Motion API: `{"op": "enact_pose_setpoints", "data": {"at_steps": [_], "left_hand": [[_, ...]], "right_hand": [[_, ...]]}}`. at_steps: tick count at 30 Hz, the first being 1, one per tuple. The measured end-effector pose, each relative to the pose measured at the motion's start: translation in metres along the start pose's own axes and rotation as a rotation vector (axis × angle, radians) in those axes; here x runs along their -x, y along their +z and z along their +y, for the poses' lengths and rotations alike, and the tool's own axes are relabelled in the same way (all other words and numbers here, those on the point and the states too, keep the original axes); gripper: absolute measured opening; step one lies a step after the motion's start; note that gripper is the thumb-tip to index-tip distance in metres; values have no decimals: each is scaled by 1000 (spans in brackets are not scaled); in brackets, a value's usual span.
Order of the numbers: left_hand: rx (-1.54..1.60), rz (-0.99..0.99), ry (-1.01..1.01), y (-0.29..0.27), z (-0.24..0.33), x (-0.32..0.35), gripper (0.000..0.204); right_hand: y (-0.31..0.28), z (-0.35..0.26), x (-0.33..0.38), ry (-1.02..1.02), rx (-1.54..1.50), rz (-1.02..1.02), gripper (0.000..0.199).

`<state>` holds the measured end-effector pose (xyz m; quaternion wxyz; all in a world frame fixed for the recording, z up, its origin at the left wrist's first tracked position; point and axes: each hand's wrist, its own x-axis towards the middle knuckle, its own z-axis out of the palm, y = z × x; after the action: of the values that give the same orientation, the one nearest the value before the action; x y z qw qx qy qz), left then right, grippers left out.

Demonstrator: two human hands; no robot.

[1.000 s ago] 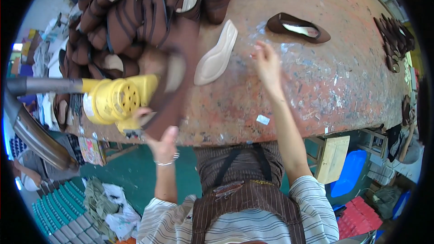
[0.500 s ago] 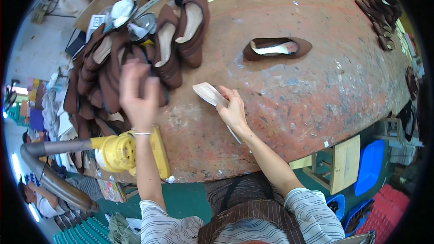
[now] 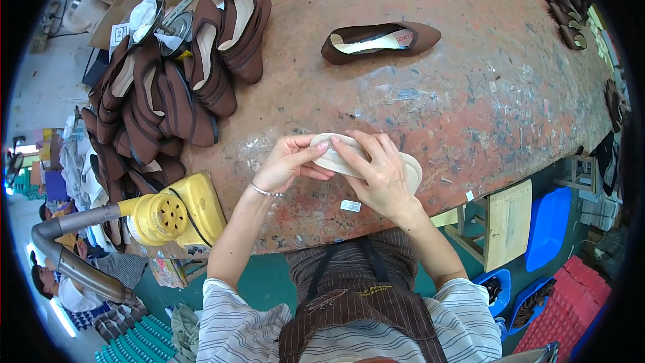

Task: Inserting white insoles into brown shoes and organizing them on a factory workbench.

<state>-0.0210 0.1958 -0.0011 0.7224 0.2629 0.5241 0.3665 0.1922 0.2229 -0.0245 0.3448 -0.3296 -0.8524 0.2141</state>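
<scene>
Between my two hands is a pale cream insole (image 3: 412, 173), raised over the table close to my body. My left hand (image 3: 282, 163) pinches its left end between thumb and fingers. Lying across the middle of the insole, my right hand (image 3: 384, 176) grips it and covers much of its surface; the fingertips of both hands nearly meet. A small white label (image 3: 350, 206) lies on the table just below the hands. Farther off, a single brown pointed flat shoe (image 3: 383, 42) rests on its sole, its toe to the right, with a white lining showing inside.
Many brown shoes (image 3: 151, 104) are heaped at the left of the worn table (image 3: 463, 104). A yellow machine with a hose (image 3: 158, 218) stands at the near left edge. More shoes (image 3: 556, 3) line the far right. Blue bins (image 3: 547, 228) and a wooden stool (image 3: 508, 223) are beside the table.
My left hand has come from beside the shoe heap to the insole and taken its end. My right hand has turned the insole and moved slightly right. The view has shifted a little.
</scene>
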Motion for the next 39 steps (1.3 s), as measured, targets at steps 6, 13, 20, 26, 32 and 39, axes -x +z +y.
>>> {"op": "enact_pose_setpoints", "data": {"at_steps": [6,13,20,26,32,39], "left_hand": [[-712,121,186,30,10,-29,30],[-1653,678,1248,41,48,-150,13],[-1240,496,1020,2,21,-105,13],[-1263,493,936,-22,-74,60,19],[-1253,701,786,-46,-167,141,47],[-783,784,929,-55,-198,129,110]], "right_hand": [[-25,13,14,58,92,-42,52],[-77,31,50,480,137,214,35],[-94,18,54,366,76,291,36],[-62,2,44,60,23,23,26],[36,-50,48,-197,-186,-240,29],[108,-91,50,-215,-352,-344,31]]}}
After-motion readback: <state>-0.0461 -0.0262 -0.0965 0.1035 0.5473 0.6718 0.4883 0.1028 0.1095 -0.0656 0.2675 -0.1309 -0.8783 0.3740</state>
